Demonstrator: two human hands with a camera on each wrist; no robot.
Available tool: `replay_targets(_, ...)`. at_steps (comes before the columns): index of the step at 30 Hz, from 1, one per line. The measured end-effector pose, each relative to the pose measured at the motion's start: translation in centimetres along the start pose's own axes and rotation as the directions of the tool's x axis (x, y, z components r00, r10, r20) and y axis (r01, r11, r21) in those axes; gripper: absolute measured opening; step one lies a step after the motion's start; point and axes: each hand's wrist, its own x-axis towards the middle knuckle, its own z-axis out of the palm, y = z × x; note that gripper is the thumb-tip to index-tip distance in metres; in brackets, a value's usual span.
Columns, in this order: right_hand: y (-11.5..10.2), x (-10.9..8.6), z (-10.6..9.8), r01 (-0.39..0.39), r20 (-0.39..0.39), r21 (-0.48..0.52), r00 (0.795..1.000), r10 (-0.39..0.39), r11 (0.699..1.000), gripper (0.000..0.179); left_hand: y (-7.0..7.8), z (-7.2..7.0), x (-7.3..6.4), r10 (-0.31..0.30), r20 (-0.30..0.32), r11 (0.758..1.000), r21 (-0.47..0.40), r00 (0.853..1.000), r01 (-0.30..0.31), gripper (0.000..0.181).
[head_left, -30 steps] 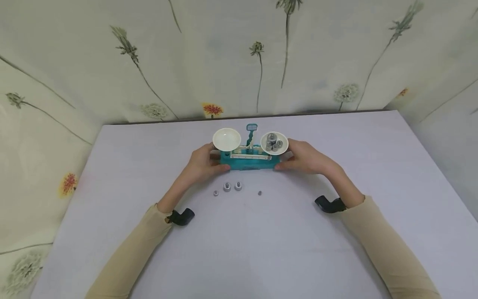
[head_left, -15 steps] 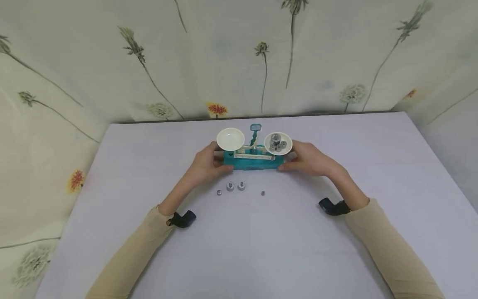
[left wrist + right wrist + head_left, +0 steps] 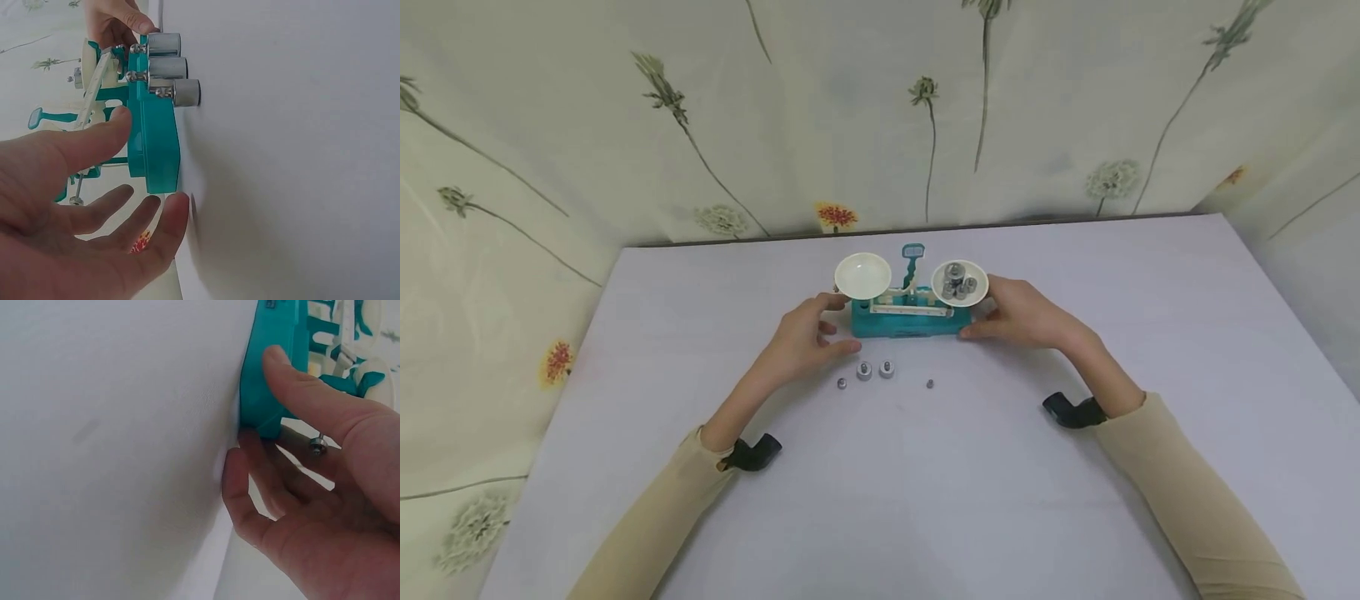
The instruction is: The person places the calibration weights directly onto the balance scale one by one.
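Note:
A teal balance scale (image 3: 912, 324) with two white pans stands on the table. Its left pan (image 3: 862, 277) is bare, while several metal weights (image 3: 955, 282) sit in the right pan (image 3: 980, 287). My left hand (image 3: 801, 337) is beside the scale's left end, thumb and fingers spread; the left wrist view shows a gap between the fingers (image 3: 172, 219) and the base. At the other end my right hand (image 3: 1022, 315) grips the base, its thumb (image 3: 294, 378) on the front face and fingertips at the end. Part of those fingers is hidden behind the scale.
In front of the scale stand two larger weights (image 3: 864, 372) and a smaller weight (image 3: 842, 383). A tiny weight (image 3: 930, 384) lies further right. Behind the white table (image 3: 895, 483) hangs a flower-patterned cloth (image 3: 850, 125).
My left hand has come off the scale's base and drawn slightly left, its fingers spreading. The right hand keeps its hold. The head view has shifted slightly.

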Motion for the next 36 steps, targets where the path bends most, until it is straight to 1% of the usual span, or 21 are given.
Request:
replay_targets(4, -0.1, 0.1, -0.2, -0.002, -0.009, -0.008, 1.000, 0.002, 1.000, 0.071, 0.3, 0.0, -0.5, 0.010, -0.010, 0.999, 0.042, 1.000, -0.009, 0.073)
replay_targets(6, -0.1, 0.1, -0.2, -0.005, -0.010, -0.007, 1.000, 0.005, 1.000, 0.072, 0.5, -0.1, -0.7, 0.012, -0.017, 0.998, 0.060, 1.000, -0.011, 0.069)
replay_targets(9, -0.2, 0.1, -0.3, -0.013, -0.011, -0.003, 1.000, 0.013, 1.000, 0.072, 0.8, -0.2, -1.1, 0.023, -0.021, 0.998, 0.066, 1.000, -0.022, 0.054)
replay_targets(12, -0.2, 0.1, -0.3, -0.018, -0.010, 0.001, 1.000, 0.018, 1.000, 0.072, 1.1, -0.2, -1.4, 0.034, -0.011, 0.997, 0.067, 0.999, -0.033, 0.038)
replay_targets(14, -0.1, 0.1, -0.3, -0.022, -0.010, 0.004, 1.000, 0.022, 1.000, 0.073, 1.3, -0.2, -1.5, 0.039, 0.005, 0.996, 0.084, 0.999, -0.040, 0.033)
replay_targets(20, -0.1, 0.1, -0.2, -0.036, -0.010, 0.008, 0.999, 0.036, 0.999, 0.071, 2.2, 0.0, -2.0, 0.024, 0.063, 0.987, 0.155, 0.998, -0.033, 0.037)
replay_targets(24, -0.1, 0.1, -0.1, -0.028, -0.013, -0.005, 1.000, 0.028, 1.000, 0.072, 2.7, 0.3, -2.3, 0.005, 0.095, 0.983, 0.183, 0.995, -0.023, 0.039)
replay_targets(27, 0.0, 0.0, 0.0, -0.022, -0.016, -0.016, 1.000, 0.021, 1.000, 0.072, 2.9, 0.6, -2.4, 0.005, 0.116, 0.979, 0.201, 0.993, -0.028, 0.041)
replay_targets(31, 0.0, 0.0, 0.0, -0.023, -0.013, -0.019, 1.000, 0.023, 1.000, 0.070, 3.0, 1.1, -2.4, 0.027, 0.137, 0.973, 0.224, 0.990, -0.057, 0.042)
replay_targets(36, 0.0, 0.1, 0.0, -0.024, -0.005, -0.011, 1.000, 0.024, 1.000, 0.069, 3.1, 1.4, -2.6, 0.049, 0.143, 0.966, 0.244, 0.989, -0.083, 0.041)
